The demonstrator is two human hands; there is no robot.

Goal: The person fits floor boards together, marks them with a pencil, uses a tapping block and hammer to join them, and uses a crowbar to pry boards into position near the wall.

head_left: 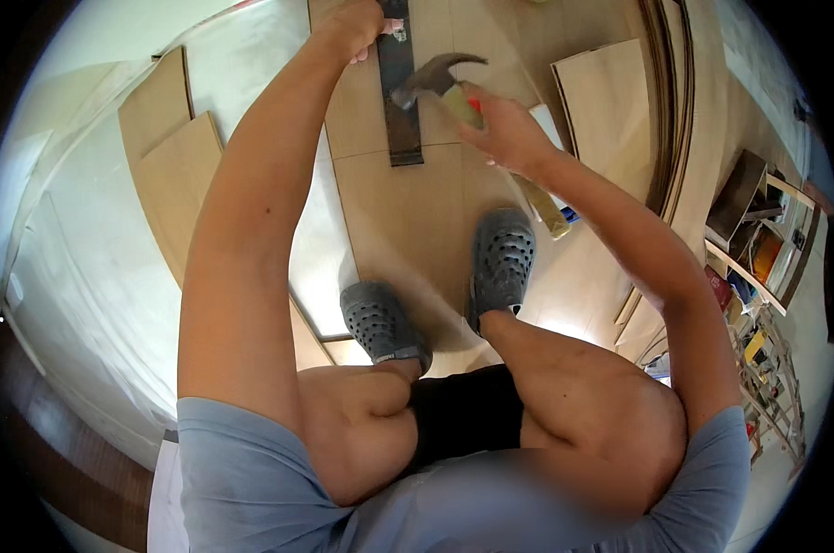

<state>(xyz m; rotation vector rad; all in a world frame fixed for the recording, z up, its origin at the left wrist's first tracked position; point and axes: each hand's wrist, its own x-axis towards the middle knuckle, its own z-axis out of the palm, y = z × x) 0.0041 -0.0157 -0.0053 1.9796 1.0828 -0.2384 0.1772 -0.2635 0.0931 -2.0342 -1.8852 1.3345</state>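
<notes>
My right hand (509, 134) is closed round the handle of a claw hammer (432, 76). The hammer's dark head hangs over a long dark flat bar (403, 129), its curved claw pointing away to the right. That bar lies lengthwise on the light wood floor planks (380, 198). At the far end, my left hand (354, 29) grips the bar, fingers at its left edge and a fingertip over its top. Part of this grip is cut off by the picture's upper edge. I cannot tell whether the hammer touches the bar.
My feet, in grey clogs (502, 263), stand on the planks. Loose boards (182, 157) lie on white sheeting at left. More planks (610, 101) are stacked at right. A wooden box with assorted items (758, 230) stands farther right. A yellowish strip (544, 207) lies by my right foot.
</notes>
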